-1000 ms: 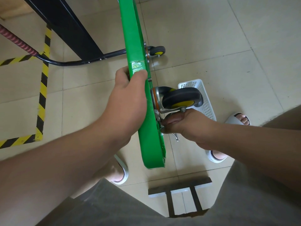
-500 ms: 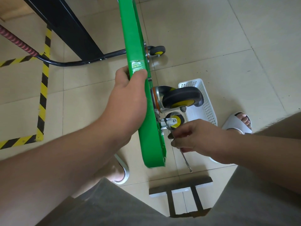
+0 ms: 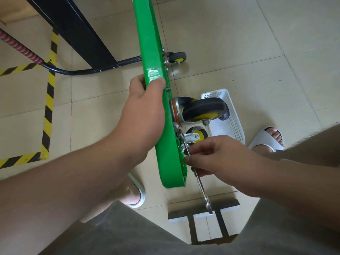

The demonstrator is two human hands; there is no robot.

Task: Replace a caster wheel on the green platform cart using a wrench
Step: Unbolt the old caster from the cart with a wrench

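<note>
Caster wheel (image 3: pixel 206 109): bolted to underside of green platform cart (image 3: pixel 147 34); cart stands on edge on floor.
Wrench (image 3: pixel 202 190): head at mounting bolt below caster, seating hidden by fingers.
Right hand (image 3: pixel 220 159): grip pinched on wrench shank.
Left hand (image 3: pixel 145 115): grip clamped on deck edge.
Step, judged: working mounting fastener; loosening or tightening, cannot tell.
Next move calls for: wrench seated square, short arc, cart held steady.
White basket (image 3: pixel 215 92): on floor behind caster.
Writing: none legible; glossy tape patch (image 3: pixel 153 73) on deck edge shows no readable text.

The cart (image 3: pixel 152 52) runs off the top edge. The right grip (image 3: pixel 219 159) covers part of the wrench (image 3: pixel 201 186), and the fingers of the left grip (image 3: pixel 145 111) are hidden behind the cart.
</note>
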